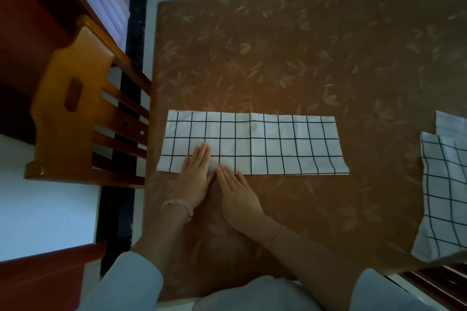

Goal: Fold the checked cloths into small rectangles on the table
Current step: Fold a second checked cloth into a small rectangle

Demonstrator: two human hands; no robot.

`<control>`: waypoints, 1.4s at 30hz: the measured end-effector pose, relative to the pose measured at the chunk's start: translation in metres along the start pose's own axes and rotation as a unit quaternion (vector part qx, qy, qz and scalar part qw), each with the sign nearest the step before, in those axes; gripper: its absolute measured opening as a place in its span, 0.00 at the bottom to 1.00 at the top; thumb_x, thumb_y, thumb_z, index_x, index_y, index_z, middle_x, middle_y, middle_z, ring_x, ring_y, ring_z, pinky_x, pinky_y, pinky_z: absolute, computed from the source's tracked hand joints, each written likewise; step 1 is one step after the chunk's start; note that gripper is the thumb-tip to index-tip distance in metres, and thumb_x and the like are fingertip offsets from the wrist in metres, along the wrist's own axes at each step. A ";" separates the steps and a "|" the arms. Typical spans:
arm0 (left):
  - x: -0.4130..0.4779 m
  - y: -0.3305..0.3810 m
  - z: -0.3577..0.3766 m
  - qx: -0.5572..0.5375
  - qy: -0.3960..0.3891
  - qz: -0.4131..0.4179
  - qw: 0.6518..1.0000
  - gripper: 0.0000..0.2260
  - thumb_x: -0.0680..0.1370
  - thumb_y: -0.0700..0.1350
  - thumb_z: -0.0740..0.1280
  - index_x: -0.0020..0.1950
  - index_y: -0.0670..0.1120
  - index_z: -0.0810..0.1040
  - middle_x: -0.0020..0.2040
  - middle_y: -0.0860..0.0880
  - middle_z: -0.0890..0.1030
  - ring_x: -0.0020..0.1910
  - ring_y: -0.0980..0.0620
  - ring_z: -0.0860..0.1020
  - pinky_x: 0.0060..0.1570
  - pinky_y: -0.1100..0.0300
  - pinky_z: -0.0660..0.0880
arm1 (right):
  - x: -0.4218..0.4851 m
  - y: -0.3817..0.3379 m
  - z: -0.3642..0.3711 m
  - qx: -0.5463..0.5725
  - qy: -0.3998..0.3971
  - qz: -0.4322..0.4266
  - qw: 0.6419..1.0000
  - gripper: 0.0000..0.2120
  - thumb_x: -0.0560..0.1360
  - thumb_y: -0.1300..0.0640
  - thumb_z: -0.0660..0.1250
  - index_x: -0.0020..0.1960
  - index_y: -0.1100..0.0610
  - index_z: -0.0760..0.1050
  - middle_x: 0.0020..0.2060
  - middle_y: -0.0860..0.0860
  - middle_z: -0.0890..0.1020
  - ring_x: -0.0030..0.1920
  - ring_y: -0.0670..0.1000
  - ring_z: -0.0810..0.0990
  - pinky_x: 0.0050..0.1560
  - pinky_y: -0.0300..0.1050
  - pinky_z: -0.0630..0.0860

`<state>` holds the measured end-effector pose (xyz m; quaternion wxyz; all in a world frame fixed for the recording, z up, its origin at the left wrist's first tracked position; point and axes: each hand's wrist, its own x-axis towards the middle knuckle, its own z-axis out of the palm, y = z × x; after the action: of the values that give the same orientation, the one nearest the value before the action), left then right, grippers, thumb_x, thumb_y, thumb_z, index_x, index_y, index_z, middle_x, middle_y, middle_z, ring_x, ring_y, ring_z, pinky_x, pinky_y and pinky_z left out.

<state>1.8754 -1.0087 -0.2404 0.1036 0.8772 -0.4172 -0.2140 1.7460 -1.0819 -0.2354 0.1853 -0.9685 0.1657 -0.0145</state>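
Cloths: three white black-checked cloths; long strip (252, 142) lay on brown desk (278, 58), two others (444, 197) at right.
Hands: left hand (197, 174) and right hand (237, 194) pressed strip, fingers straight.

Bench (278, 58): brown, pale leaf pattern.
Folded cloth (265, 144), bench centre: white, dark grid lines.
Second cloth (444, 197), bench right edge: white, dark grid lines.
Chair (75, 98), left of bench: orange-brown wood.
Floor (38, 197): pale, black border.
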 end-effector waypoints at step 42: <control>-0.002 0.017 -0.009 0.019 -0.006 -0.016 1.000 0.28 0.82 0.51 0.53 0.77 0.44 0.43 0.77 0.48 0.42 0.74 0.54 0.38 0.72 0.56 0.38 | -0.089 0.128 -0.057 -0.057 0.098 0.374 0.920 0.26 0.80 0.54 0.45 0.76 0.63 0.52 0.74 0.56 0.60 0.76 0.53 0.52 0.74 0.50 0.42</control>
<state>1.8670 -1.0181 -0.2262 0.0807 0.8844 -0.4075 -0.2130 1.6163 -1.1853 -0.2264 0.1043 -0.8386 0.5339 -0.0291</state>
